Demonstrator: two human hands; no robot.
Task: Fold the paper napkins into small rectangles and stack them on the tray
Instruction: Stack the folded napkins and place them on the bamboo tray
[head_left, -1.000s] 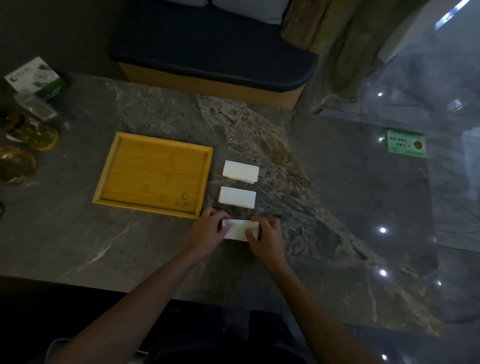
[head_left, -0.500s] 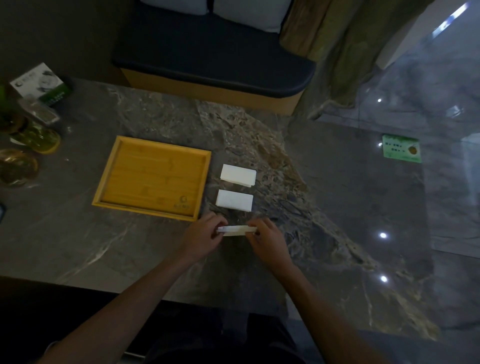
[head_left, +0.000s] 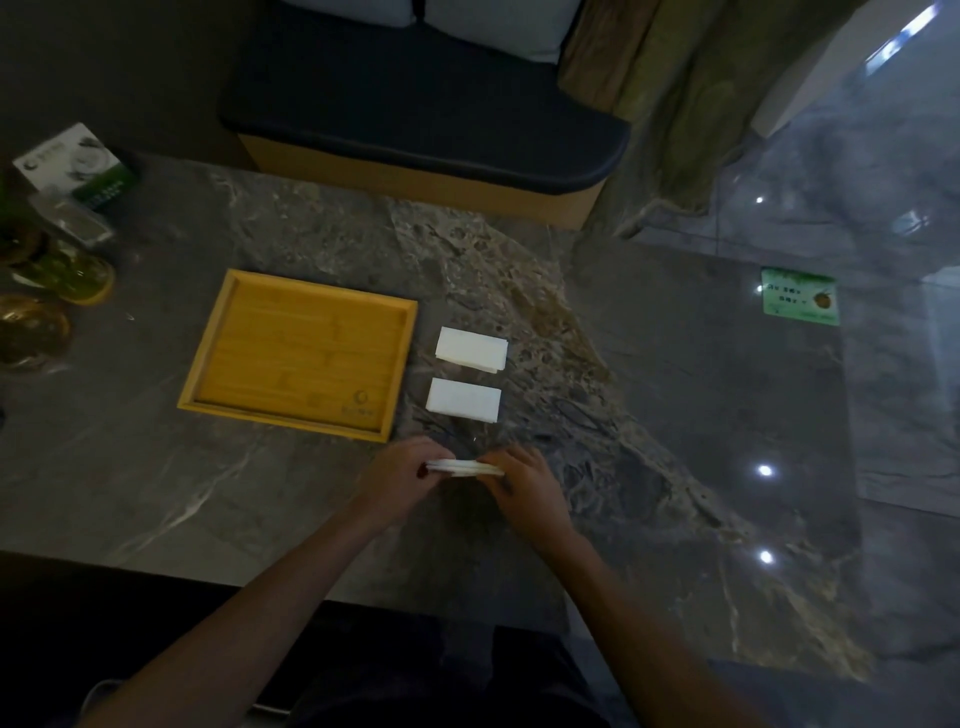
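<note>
A folded white napkin (head_left: 464, 467) hangs edge-on just above the grey marble table. My left hand (head_left: 399, 477) pinches its left end and my right hand (head_left: 522, 480) pinches its right end. Two other folded white napkins lie flat on the table beyond my hands: the nearer napkin (head_left: 463, 399) and the farther napkin (head_left: 471, 349). The square wooden tray (head_left: 218, 343) lies to their left with nothing in it.
Glass bottles (head_left: 67, 270) and a green and white packet (head_left: 78, 166) stand at the table's far left. A green card (head_left: 800, 296) lies at the far right. A dark cushioned bench (head_left: 415, 119) runs behind the table.
The napkin lay flat under both hands a second ago. It has since been lifted and turned edge-on between them. The camera has tilted slightly.
</note>
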